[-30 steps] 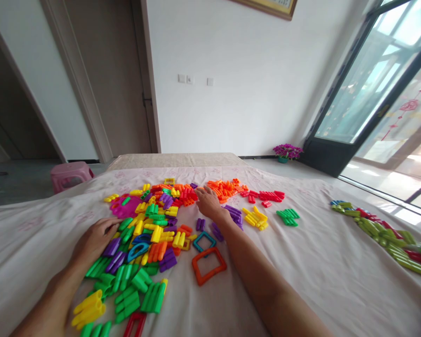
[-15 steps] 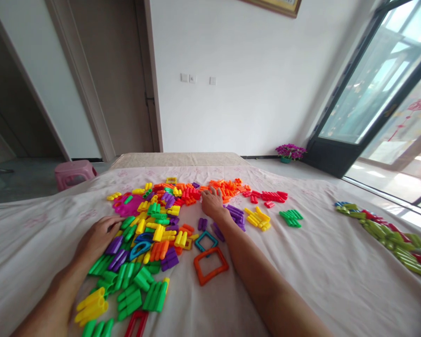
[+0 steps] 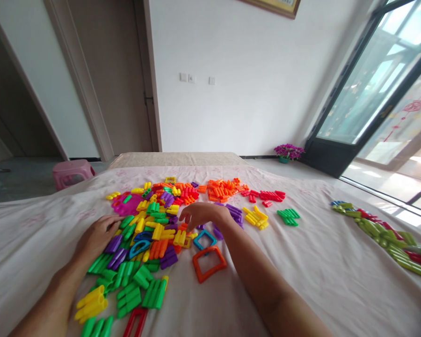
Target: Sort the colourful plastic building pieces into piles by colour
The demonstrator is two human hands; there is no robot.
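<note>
A mixed pile of plastic tube-shaped building blocks covers the left middle of the cloth. My left hand (image 3: 100, 234) rests against the pile's left edge, its fingers loosely bent and apart, beside purple blocks (image 3: 113, 244) and green blocks (image 3: 127, 222). Over the right side of the pile hovers my right hand (image 3: 204, 214), fingers apart and pointing down, close to orange blocks (image 3: 183, 227) and yellow blocks (image 3: 179, 238). I see nothing held in either hand. Near my right forearm lie a blue square frame (image 3: 205, 232) and an orange square frame (image 3: 195, 268).
Sorted groups of orange blocks (image 3: 222, 189), red blocks (image 3: 272, 195), purple blocks (image 3: 234, 213), yellow blocks (image 3: 255, 216) and green blocks (image 3: 288, 216) lie beyond and right of my right arm. Olive-green pieces (image 3: 375, 234) lie far right. A pink stool (image 3: 73, 171) stands left.
My right hand has moved left and nearer, from beside the orange group to above the mixed pile's right side. My left hand stays at the pile's edge.
</note>
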